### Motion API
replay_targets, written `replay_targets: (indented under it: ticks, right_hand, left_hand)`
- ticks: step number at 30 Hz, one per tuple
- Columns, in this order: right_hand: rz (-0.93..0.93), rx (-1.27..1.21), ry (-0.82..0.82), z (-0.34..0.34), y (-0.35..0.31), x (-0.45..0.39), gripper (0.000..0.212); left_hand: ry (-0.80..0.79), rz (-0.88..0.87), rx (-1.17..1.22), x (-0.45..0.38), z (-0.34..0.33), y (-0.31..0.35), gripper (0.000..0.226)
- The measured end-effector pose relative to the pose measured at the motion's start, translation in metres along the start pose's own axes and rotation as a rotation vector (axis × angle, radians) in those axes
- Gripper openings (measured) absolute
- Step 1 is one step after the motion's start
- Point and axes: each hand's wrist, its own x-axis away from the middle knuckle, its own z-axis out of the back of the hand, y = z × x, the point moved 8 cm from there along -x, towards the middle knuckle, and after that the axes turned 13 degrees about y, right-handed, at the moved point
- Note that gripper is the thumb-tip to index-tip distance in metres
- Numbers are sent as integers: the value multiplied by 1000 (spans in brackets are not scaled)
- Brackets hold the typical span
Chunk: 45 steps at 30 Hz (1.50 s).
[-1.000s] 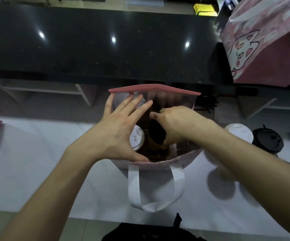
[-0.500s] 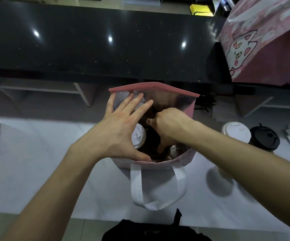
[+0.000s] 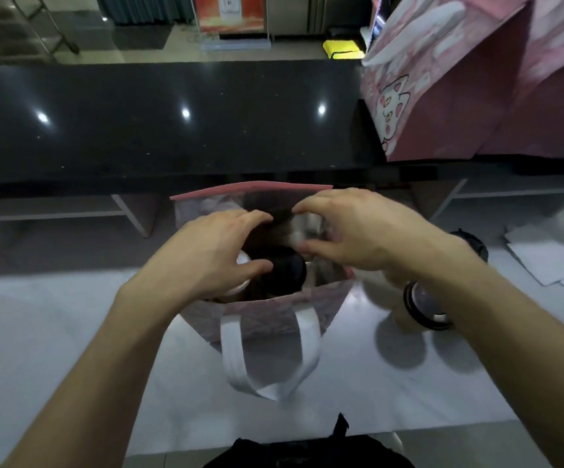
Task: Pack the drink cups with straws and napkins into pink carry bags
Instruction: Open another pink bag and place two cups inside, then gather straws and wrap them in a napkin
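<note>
An open pink carry bag (image 3: 274, 315) with a white handle (image 3: 236, 359) stands on the white table (image 3: 54, 332) right in front of me. Inside it a black-lidded cup (image 3: 287, 271) stands beside a white-lidded cup (image 3: 242, 285), which is mostly hidden. My left hand (image 3: 213, 251) arches over the bag's left side above the white lid, its thumb against the black lid. My right hand (image 3: 351, 231) hovers over the bag's right side with loosely curved fingers near the far rim and nothing visible in it.
A cup with a black lid (image 3: 425, 309) stands under my right forearm, another black lid (image 3: 469, 241) behind it. White paper sheets (image 3: 544, 258) lie at the right. A second pink bag with a cat print (image 3: 442, 96) stands on the black counter (image 3: 172, 123).
My right hand has lifted out of the bag, leaving the black-lidded cup inside. The left hand's fingers went from straight against the bag's far wall to curved over the cups.
</note>
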Motion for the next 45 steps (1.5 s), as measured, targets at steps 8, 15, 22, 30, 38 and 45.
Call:
replay_targets:
  ticks: [8, 15, 22, 30, 38, 45]
  right_hand:
    - [-276, -120, 261, 71, 142, 100, 38]
    - [-524, 19, 235, 35, 340, 181, 20]
    - [-701, -118, -93, -110, 436, 236, 43]
    - [-712, -161, -139, -168, 444, 239, 11]
    - [-828, -492, 179, -120, 473, 278, 3]
    - [-593, -1002, 309, -81, 450, 270, 7]
  left_hand:
    - [21, -133, -29, -58, -11, 113, 71]
    - [76, -49, -52, -107, -58, 210, 70]
    - [72, 104, 42, -133, -124, 307, 57]
    - [169, 188, 57, -134, -158, 344, 46]
    - [357, 318, 257, -147, -182, 367, 27]
    - [253, 579, 665, -174, -247, 383, 21]
